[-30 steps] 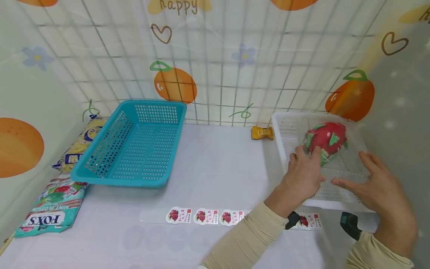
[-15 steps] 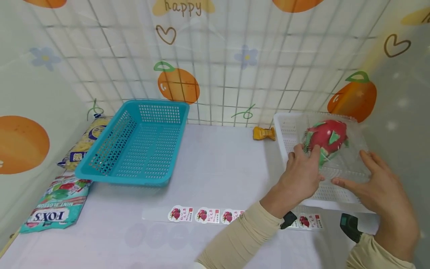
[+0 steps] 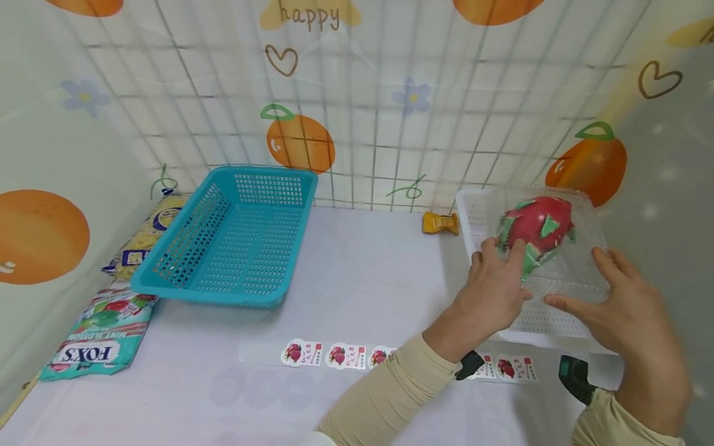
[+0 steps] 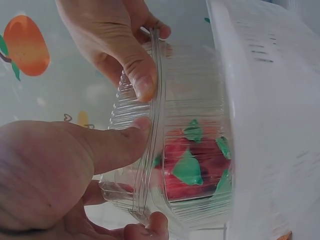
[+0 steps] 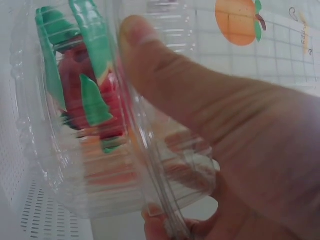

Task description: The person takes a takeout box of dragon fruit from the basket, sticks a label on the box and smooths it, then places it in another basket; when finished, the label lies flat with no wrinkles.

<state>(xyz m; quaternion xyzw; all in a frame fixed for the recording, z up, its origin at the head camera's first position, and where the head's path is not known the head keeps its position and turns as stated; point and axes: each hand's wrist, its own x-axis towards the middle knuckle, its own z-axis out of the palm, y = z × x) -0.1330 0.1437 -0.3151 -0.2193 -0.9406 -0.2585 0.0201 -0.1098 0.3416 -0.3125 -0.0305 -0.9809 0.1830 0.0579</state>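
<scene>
A clear plastic clamshell box [image 3: 577,257] holds a red dragon fruit [image 3: 538,218] with green scales, over the white basket [image 3: 549,340] at the right. My left hand [image 3: 491,288] grips the box at its near left, thumb and fingers on the rim in the left wrist view. My right hand [image 3: 636,303] holds the right side, the thumb along the near edge. In the right wrist view the right thumb presses the rim of the box [image 5: 117,170], with fingertips curled beneath. Both flanges of the box meet along the seam.
A teal basket [image 3: 225,296] stands at the left, beside a yellow snack bag [image 3: 150,238] and a green FOX'S candy bag [image 3: 100,337]. A small yellow-wrapped candy [image 3: 440,223] lies by the white basket. A strip of dragon-fruit stickers [image 3: 346,356] lies in front, partly under the left arm.
Both hands have shifted the box slightly left and up relative to the white basket, keeping their hold. The head view has turned a little, so the background sits further right.
</scene>
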